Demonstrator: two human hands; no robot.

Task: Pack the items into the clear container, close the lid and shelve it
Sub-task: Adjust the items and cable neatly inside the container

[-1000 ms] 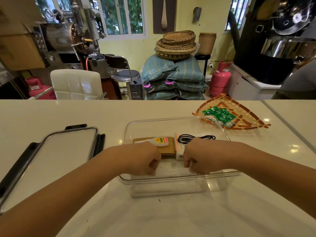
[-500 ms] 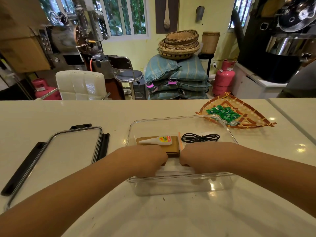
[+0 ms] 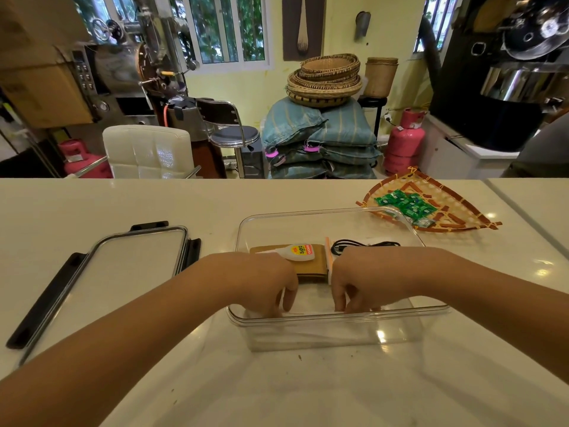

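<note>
hands: left [image 3: 264, 282] and right [image 3: 363, 278] inside box [image 3: 308, 217], fingers [image 3: 286, 300] curled down | contents: glue [image 3: 300, 252], cable [image 3: 366, 244] | lid [image 3: 135, 260] – left on desk [image 3: 308, 389] | tray [image 3: 462, 217] – behind

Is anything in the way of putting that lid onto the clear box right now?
Yes. Both hands, left and right, reach over the near rim into the clear container, so the lid, lying on the counter to its left, cannot seat yet. The glue bottle and cable inside lie low.
</note>
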